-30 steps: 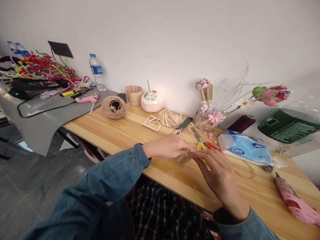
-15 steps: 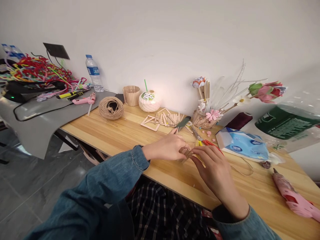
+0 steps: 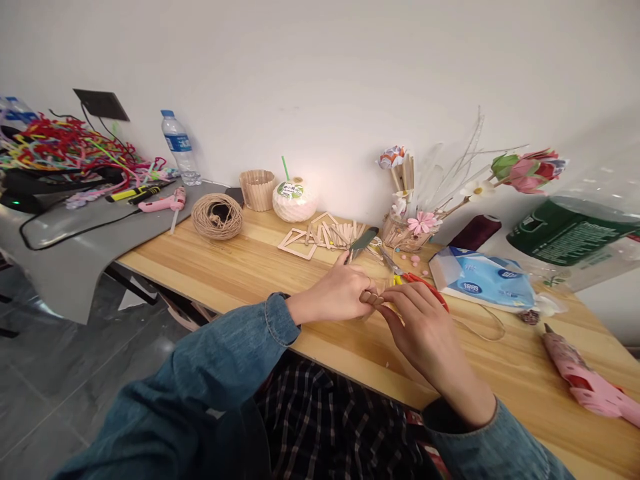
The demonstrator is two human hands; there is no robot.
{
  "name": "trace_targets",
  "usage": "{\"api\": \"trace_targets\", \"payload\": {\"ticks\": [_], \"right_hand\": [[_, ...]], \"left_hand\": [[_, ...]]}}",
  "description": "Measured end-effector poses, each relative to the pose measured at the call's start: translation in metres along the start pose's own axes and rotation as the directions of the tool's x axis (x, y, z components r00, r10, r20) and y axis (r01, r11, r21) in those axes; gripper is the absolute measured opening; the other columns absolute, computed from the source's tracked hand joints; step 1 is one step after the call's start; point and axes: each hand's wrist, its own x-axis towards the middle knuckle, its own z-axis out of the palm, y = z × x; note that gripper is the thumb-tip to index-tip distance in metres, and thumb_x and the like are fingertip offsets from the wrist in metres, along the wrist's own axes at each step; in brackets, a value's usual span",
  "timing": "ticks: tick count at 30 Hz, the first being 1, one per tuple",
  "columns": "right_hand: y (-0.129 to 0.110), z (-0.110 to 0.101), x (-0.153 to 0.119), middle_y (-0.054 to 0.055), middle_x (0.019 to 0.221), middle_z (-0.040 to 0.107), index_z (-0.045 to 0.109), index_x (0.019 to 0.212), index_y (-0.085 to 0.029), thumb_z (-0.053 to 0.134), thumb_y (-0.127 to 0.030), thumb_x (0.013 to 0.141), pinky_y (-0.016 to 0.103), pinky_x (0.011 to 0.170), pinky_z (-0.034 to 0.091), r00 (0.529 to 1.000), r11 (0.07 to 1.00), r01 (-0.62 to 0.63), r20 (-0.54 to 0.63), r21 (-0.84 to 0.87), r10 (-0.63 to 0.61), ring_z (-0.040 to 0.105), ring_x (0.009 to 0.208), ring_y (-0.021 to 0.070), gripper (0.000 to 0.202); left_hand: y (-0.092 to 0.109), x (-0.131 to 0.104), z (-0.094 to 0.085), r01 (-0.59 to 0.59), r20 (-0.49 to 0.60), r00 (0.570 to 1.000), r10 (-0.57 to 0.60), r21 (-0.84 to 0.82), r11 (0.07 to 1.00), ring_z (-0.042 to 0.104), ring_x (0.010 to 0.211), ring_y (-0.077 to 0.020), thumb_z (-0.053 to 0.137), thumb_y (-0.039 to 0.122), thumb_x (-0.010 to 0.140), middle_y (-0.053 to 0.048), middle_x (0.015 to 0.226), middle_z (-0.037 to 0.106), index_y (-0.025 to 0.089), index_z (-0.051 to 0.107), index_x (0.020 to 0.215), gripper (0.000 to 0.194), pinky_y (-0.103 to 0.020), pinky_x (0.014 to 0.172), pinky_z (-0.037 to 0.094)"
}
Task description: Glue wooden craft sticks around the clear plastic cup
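Note:
My left hand [image 3: 345, 292] is closed in front of me, with its fingertips meeting those of my right hand. My right hand [image 3: 423, 323] is pinched from the other side. Something small and tan is partly visible between the fingers, but most of it is hidden. A thin tan strand [image 3: 493, 337] loops over the table from behind my right hand. Just beyond my left thumb is a dark green tool [image 3: 365, 240]; whether the hand touches it I cannot tell. Scissors with red handles [image 3: 435, 293] lie behind my right hand, and several wooden craft sticks [image 3: 335, 233] lie farther back.
Along the wall stand a ball of twine [image 3: 217, 217], a stick-sided cup [image 3: 257, 190], a white coconut with a straw [image 3: 295, 201] and a flower arrangement [image 3: 413, 227]. At right are a blue tissue pack [image 3: 483, 280] and a pink glue gun [image 3: 585, 387]. A water bottle [image 3: 180, 150] stands left.
The view has shifted slightly, so things on the table sit a little farther left. My hands stay together, with my fingertips drawn closer and the small tan thing more covered.

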Motion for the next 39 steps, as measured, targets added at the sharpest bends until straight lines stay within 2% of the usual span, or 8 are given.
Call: {"api": "trace_targets", "payload": {"ticks": [7, 14, 17, 20, 24, 31, 35, 39], "right_hand": [[-0.002, 0.0, 0.002, 0.008, 0.078, 0.062, 0.056, 0.08, -0.016, 0.046, -0.017, 0.09, 0.034, 0.068, 0.041, 1.0, 0.998, 0.005, 0.012, -0.057, -0.004, 0.051, 0.078, 0.0211, 0.014], [-0.004, 0.0, 0.004, 0.007, 0.072, 0.06, 0.056, 0.076, -0.016, 0.048, -0.017, 0.088, 0.032, 0.065, 0.038, 1.0, 0.993, -0.014, 0.019, -0.113, 0.017, 0.048, 0.071, 0.0201, 0.015], [-0.003, -0.001, 0.004, 0.006, 0.072, 0.059, 0.055, 0.077, -0.016, 0.049, -0.02, 0.088, 0.032, 0.065, 0.038, 0.999, 0.994, -0.024, 0.039, -0.107, 0.028, 0.048, 0.072, 0.0204, 0.014], [0.0, -0.004, 0.005, 0.006, 0.073, 0.059, 0.054, 0.078, -0.016, 0.049, -0.021, 0.089, 0.031, 0.064, 0.037, 0.995, 0.995, -0.022, 0.092, -0.1, 0.031, 0.048, 0.072, 0.0206, 0.013], [0.003, -0.006, 0.006, 0.006, 0.072, 0.057, 0.052, 0.078, -0.017, 0.046, -0.021, 0.09, 0.031, 0.064, 0.038, 0.993, 0.997, -0.003, 0.116, -0.078, 0.012, 0.049, 0.072, 0.0207, 0.013], [0.006, -0.001, 0.004, 0.007, 0.08, 0.057, 0.047, 0.086, -0.016, 0.051, -0.024, 0.088, 0.03, 0.063, 0.041, 0.976, 0.985, -0.167, 0.146, 0.044, 0.159, 0.053, 0.074, 0.0201, 0.009], [0.008, 0.0, 0.004, 0.006, 0.079, 0.057, 0.048, 0.085, -0.018, 0.051, -0.021, 0.087, 0.031, 0.063, 0.041, 0.98, 0.987, -0.15, 0.138, 0.063, 0.14, 0.053, 0.074, 0.0206, 0.005], [0.01, 0.001, 0.004, 0.006, 0.076, 0.058, 0.049, 0.081, -0.019, 0.047, -0.018, 0.089, 0.032, 0.062, 0.04, 0.986, 0.991, -0.116, 0.128, 0.061, 0.108, 0.053, 0.074, 0.0214, 0.008]], "left_hand": [[0.001, 0.0, 0.002, 0.026, -0.004, 1.0, -0.027, -0.009, 1.0, 0.059, 0.073, -0.0151, 0.054, 0.019, 0.077, 0.002, 0.062, 0.064, 0.018, 0.053, 0.058, 0.019, -0.043, 0.102, 0.03], [0.001, 0.002, 0.002, 0.022, -0.005, 1.0, -0.022, -0.006, 1.0, 0.06, 0.071, -0.015, 0.053, 0.019, 0.077, 0.001, 0.063, 0.064, 0.017, 0.057, 0.06, 0.017, -0.046, 0.102, 0.028], [0.002, 0.005, -0.003, 0.03, 0.035, 0.999, -0.031, 0.015, 0.999, 0.059, 0.068, -0.015, 0.053, 0.02, 0.077, 0.001, 0.062, 0.065, 0.017, 0.059, 0.061, 0.017, -0.047, 0.102, 0.027], [0.004, 0.009, -0.01, 0.035, 0.124, 0.991, -0.043, 0.066, 0.997, 0.058, 0.064, -0.0149, 0.053, 0.022, 0.078, 0.002, 0.06, 0.064, 0.017, 0.059, 0.06, 0.019, -0.047, 0.099, 0.029], [0.009, 0.015, -0.015, -0.024, 0.23, 0.973, -0.02, 0.187, 0.982, 0.059, 0.064, -0.0169, 0.055, 0.021, 0.075, 0.001, 0.059, 0.064, 0.017, 0.058, 0.058, 0.018, -0.045, 0.092, 0.035], [0.01, 0.017, -0.01, 0.003, 0.216, 0.975, -0.057, 0.243, 0.97, 0.061, 0.065, -0.0196, 0.062, 0.025, 0.072, 0.0, 0.055, 0.063, 0.019, 0.062, 0.059, 0.014, -0.047, 0.094, 0.033], [0.011, 0.018, -0.009, 0.018, 0.209, 0.975, -0.071, 0.248, 0.969, 0.06, 0.063, -0.0182, 0.06, 0.025, 0.074, 0.002, 0.054, 0.063, 0.019, 0.063, 0.062, 0.013, -0.05, 0.096, 0.029], [0.013, 0.019, -0.01, 0.038, 0.236, 0.967, -0.095, 0.237, 0.971, 0.059, 0.06, -0.0153, 0.057, 0.024, 0.076, 0.002, 0.052, 0.062, 0.018, 0.059, 0.052, 0.024, -0.049, 0.101, 0.025]]}}
